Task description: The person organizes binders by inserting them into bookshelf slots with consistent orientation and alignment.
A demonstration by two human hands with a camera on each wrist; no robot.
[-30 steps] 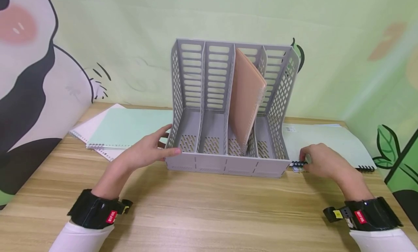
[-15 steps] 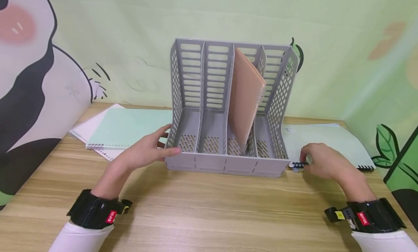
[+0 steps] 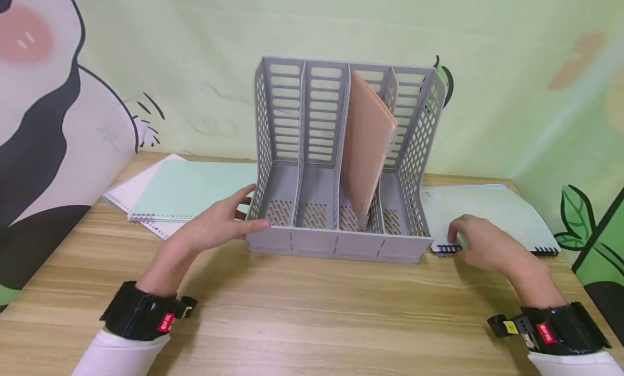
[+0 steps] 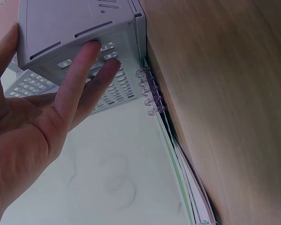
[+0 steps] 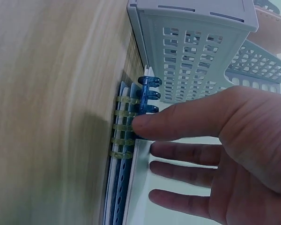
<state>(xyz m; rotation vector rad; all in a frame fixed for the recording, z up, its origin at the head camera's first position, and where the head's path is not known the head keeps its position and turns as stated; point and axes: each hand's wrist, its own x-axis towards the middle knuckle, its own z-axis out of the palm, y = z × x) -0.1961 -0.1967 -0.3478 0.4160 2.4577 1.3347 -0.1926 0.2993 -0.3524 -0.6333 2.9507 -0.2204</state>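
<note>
We see the right hand (image 3: 480,240) pinching the top pale green notebook (image 3: 507,208) at its ringed front edge: thumb by the dark rings, three fingers spread along the cover. We can't make out the index fingertip. In the right wrist view, the rings read blue, and more notebooks with yellowish rings (image 5: 124,125) lie beneath.

We have the left hand (image 3: 221,224) on the near left corner of the grey file rack (image 3: 336,247), fingers fairly straight and spread against the perforated side, thumb over the front lip.

We count four compartments in the rack; a peach notebook (image 3: 365,148) stands upright in the third from the left, ringed edge facing us. The pale green notebook lies flat just right of the rack. On the left, we get a mint notebook (image 3: 200,186) lying over a white notebook (image 3: 141,183), rings toward us, far end hidden by the rack.

All this is on a wood-grain desk (image 3: 292,322); we note black straps (image 3: 141,313) on both wrists, white sleeves, and a green printed backdrop (image 3: 195,45) with a panda (image 3: 44,121).
</note>
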